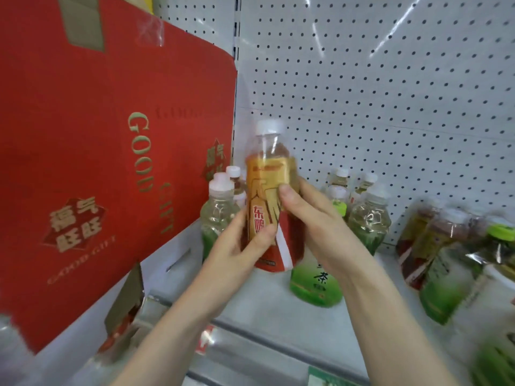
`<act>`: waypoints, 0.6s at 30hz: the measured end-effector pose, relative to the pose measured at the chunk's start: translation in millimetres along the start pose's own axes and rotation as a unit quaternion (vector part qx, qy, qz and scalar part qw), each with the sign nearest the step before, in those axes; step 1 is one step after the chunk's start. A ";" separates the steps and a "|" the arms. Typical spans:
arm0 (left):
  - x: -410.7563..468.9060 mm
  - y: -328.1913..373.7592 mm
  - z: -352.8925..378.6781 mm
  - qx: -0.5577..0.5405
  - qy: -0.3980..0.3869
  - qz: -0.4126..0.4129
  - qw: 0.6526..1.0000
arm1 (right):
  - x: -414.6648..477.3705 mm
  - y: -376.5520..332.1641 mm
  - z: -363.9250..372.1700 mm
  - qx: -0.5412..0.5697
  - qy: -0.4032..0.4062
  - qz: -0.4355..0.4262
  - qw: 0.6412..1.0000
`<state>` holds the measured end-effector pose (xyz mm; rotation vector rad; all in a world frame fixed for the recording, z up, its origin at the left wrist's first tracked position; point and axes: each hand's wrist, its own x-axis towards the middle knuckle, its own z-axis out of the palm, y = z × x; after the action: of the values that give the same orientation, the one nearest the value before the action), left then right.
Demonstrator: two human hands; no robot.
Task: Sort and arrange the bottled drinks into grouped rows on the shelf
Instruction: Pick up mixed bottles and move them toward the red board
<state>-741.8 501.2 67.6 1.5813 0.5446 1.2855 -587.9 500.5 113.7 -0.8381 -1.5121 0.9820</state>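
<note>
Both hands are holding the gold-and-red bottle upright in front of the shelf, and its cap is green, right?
Not quite: the cap is white, as the head view shows. Otherwise yes, the left hand and right hand hold the gold-and-red bottle upright before the shelf.

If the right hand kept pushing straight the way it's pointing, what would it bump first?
The right hand points up-left, already gripping the orange-labelled bottle. Beyond it, probably the white-capped bottles beside the red box, though depth is unclear.

left hand [239, 246] + right hand [315, 218] grip orange-label bottle [269, 190] | above shelf [264, 310]
</note>
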 end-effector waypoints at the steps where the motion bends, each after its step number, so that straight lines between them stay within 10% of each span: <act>1: -7.3 -3.9 -2.8 -0.008 0.010 -0.020 1.000 | -2.3 3.9 3.5 -0.019 -0.021 0.007 1.000; 9: -42.1 -9.1 -44.2 0.031 0.069 -0.083 0.994 | 40.4 21.1 -8.0 -0.376 0.152 0.039 0.913; 18: -49.5 -14.2 -64.7 0.007 0.095 -0.117 0.989 | 61.9 64.2 20.3 -0.392 0.163 0.144 0.894</act>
<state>-814.3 492.9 28.7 1.3690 0.8340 1.2603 -617.7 579.6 78.7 -1.7470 -1.5045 0.3591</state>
